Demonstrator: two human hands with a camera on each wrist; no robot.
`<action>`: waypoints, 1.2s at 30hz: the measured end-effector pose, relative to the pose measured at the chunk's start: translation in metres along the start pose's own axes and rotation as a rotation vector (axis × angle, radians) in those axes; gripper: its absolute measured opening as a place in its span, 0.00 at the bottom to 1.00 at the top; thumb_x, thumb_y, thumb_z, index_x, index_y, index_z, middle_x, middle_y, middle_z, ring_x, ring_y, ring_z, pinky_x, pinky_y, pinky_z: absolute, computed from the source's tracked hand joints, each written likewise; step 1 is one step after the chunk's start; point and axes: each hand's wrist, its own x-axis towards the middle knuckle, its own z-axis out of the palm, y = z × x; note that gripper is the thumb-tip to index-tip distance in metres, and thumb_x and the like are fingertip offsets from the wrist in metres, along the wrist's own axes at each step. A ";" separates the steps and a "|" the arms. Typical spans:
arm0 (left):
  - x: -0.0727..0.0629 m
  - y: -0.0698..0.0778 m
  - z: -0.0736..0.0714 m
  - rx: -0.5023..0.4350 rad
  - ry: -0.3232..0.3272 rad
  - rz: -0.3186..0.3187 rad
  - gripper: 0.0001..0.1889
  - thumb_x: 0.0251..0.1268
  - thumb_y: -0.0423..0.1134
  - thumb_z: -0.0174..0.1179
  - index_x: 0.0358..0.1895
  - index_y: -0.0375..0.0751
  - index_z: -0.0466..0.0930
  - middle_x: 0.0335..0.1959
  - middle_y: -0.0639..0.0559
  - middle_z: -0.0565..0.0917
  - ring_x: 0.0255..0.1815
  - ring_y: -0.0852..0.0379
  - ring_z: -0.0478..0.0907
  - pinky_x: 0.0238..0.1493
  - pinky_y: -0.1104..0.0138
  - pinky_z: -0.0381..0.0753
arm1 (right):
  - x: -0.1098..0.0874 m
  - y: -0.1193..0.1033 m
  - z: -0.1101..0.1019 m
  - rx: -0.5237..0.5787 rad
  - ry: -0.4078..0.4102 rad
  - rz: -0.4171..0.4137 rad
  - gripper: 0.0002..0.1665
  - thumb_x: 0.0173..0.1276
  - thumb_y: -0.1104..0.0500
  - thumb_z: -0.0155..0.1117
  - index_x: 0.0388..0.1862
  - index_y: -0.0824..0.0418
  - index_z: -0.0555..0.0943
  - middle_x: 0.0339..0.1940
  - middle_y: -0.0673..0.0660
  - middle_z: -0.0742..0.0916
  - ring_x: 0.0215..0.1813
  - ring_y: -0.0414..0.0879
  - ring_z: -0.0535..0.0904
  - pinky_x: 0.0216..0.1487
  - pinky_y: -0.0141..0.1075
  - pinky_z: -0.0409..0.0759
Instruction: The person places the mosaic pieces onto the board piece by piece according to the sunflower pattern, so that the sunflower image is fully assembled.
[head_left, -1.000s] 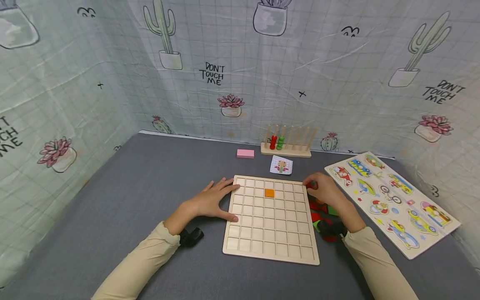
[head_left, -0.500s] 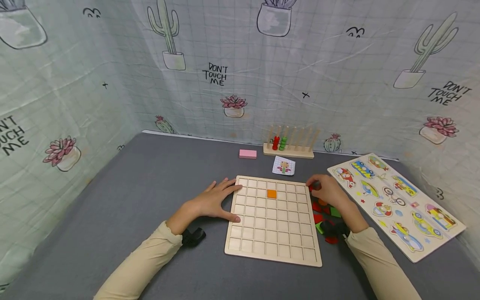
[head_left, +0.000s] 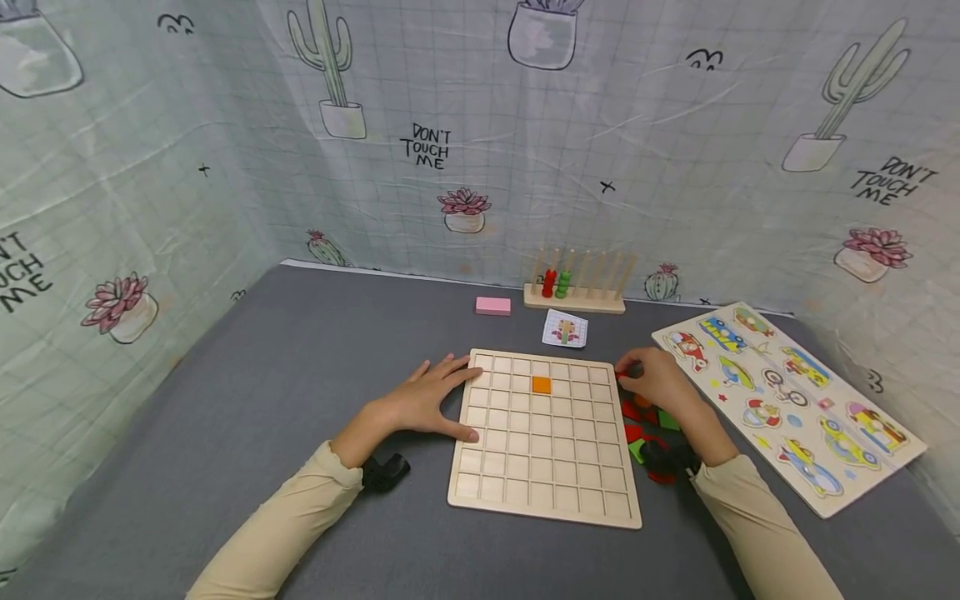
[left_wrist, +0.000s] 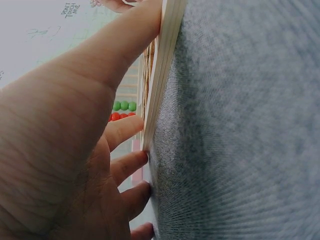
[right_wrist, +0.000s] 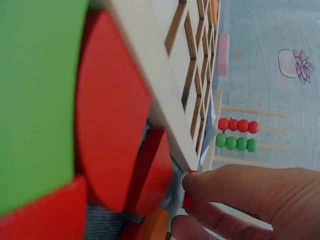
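Plain beige sleeves (head_left: 281, 518); black wrist gadgets (head_left: 386, 473), perhaps cameras

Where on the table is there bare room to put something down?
Widest: the left part of the table, between the cloth and the left hand. Another: the near side of the grid, between left sleeve and right sleeve. Crowded: right of the grid, where pieces lie by the right hand, with the puzzle beyond.

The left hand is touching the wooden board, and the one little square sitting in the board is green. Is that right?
Not quite: the little square is orange, not green, as the head view shows. The rest is right: it is the only one sitting in the wooden board, and the left hand is touching that board.
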 end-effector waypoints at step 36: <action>-0.001 0.001 0.000 0.006 0.005 0.006 0.52 0.51 0.63 0.70 0.77 0.50 0.55 0.80 0.46 0.49 0.80 0.43 0.39 0.75 0.43 0.36 | 0.006 -0.059 0.038 0.099 -0.053 -0.245 0.04 0.60 0.72 0.67 0.34 0.67 0.85 0.31 0.58 0.83 0.27 0.43 0.72 0.30 0.33 0.71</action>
